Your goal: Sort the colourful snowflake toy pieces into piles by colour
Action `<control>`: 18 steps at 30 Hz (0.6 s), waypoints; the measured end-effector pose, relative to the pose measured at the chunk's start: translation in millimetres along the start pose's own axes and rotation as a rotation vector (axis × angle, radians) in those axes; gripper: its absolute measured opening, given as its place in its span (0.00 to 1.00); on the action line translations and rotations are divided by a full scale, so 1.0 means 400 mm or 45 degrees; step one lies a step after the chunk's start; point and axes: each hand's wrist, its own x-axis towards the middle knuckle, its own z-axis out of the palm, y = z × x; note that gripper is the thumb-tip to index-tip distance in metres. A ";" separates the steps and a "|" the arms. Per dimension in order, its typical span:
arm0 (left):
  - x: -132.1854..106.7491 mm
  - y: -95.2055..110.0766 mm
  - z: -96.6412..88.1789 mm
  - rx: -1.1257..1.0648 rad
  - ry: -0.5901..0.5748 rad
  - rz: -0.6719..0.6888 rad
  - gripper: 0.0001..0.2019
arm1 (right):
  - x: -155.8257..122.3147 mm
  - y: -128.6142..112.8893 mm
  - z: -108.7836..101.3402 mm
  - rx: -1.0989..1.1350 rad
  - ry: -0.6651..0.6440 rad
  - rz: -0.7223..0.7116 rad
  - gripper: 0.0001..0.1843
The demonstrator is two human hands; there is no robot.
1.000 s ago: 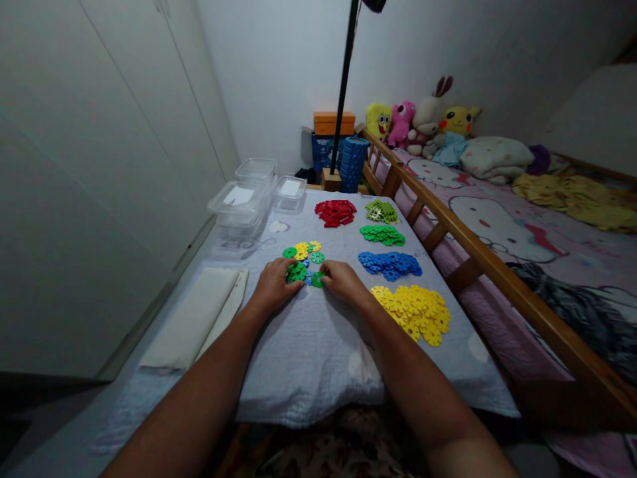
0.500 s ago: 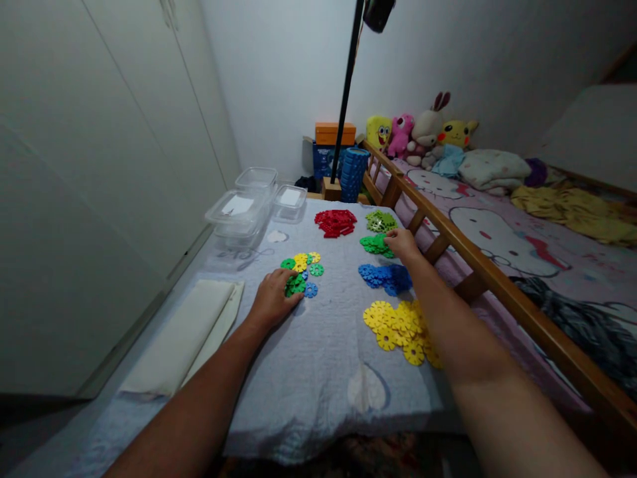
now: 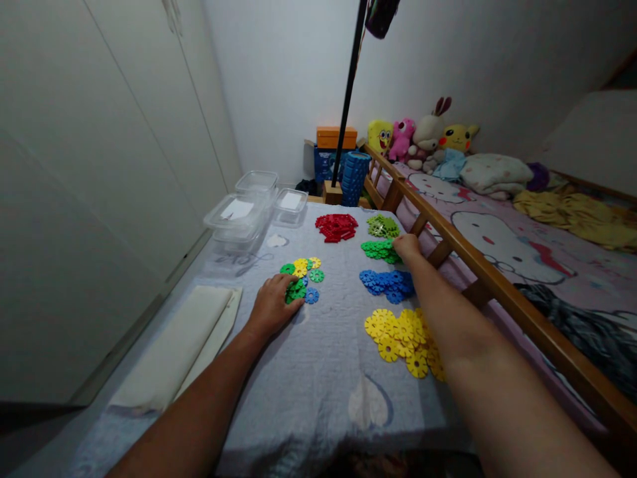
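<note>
My left hand [image 3: 275, 304] rests on the cloth at the left of a small mixed group of slotted plastic discs. Its thumb and fingers are spread around a heap of green discs [image 3: 295, 291] and touch its edge. Yellow discs [image 3: 300, 267] and a blue disc [image 3: 311, 295] lie beside them. My right hand [image 3: 408, 245] is at the right end of a green disc pile [image 3: 378, 250], fingers curled inward. What its fingertips hold, if anything, is hidden. Nearer to me, under the right forearm, are a blue disc pile [image 3: 385, 284] and a yellow disc pile [image 3: 398, 335].
Red pieces [image 3: 337, 227] and light green pieces [image 3: 382, 226] lie at the far side. Clear plastic boxes [image 3: 236, 216] stand at the back left, above a folded cream cloth [image 3: 174, 345]. A wooden bed rail [image 3: 448, 242] runs along the right edge.
My right hand has shifted a little to the right along the green pile, and its fingers have curled in more. The left hand stays beside the mixed discs.
</note>
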 end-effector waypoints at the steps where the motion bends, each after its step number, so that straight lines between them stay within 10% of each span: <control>1: 0.000 0.000 0.000 -0.003 0.000 0.001 0.22 | -0.002 -0.001 0.000 -0.017 0.001 0.022 0.17; 10: 0.001 -0.001 -0.004 -0.074 0.031 0.025 0.22 | -0.039 -0.024 -0.033 -0.025 0.080 0.003 0.17; 14: 0.003 -0.005 -0.005 -0.114 0.054 0.033 0.21 | -0.083 -0.104 -0.055 0.085 0.114 -0.240 0.14; 18: 0.004 -0.004 -0.008 -0.112 0.077 0.001 0.19 | -0.169 -0.222 -0.046 0.186 -0.237 -0.636 0.13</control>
